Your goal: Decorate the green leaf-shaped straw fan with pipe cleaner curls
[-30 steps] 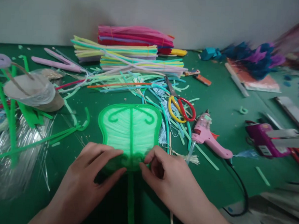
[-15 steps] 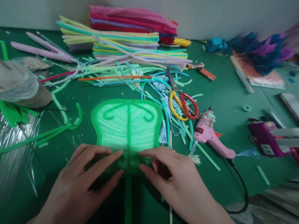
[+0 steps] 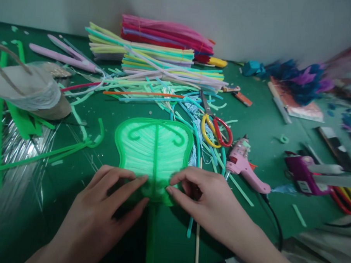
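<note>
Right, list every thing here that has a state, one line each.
green fan: flat on the table, lower end pressed by both hands.
left hand: fingers on the fan.
right hand: fingers on the fan.
scissors: lying flat, blades shut.
pink glue gun: on its side, cord attached.

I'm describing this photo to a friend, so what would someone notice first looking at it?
First, the bright green fan lying flat on the green table at centre, with the left hand and right hand pressing its lower edge on either side of the stem. Behind it, by the wall, sits a stack of pastel and pink pipe cleaners. Right of the fan lie scissors and a pink glue gun.
</note>
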The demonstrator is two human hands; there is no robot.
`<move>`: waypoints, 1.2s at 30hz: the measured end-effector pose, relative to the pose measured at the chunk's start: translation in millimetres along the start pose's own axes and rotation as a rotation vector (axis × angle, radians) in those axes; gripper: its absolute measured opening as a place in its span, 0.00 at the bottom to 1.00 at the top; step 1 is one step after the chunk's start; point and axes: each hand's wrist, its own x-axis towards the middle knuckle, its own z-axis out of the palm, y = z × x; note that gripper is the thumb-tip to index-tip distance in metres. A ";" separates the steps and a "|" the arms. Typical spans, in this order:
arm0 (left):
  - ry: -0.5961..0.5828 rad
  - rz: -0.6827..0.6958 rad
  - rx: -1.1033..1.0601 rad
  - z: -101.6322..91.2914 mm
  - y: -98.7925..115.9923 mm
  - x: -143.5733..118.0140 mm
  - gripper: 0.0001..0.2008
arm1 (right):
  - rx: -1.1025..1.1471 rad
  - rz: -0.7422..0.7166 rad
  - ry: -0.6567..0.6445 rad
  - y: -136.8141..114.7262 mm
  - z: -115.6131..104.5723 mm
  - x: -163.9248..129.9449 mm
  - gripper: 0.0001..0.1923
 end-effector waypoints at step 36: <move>0.030 0.012 -0.031 3.6 0.2 -2.5 0.17 | -0.024 -0.131 -0.133 5.2 -3.9 5.5 0.06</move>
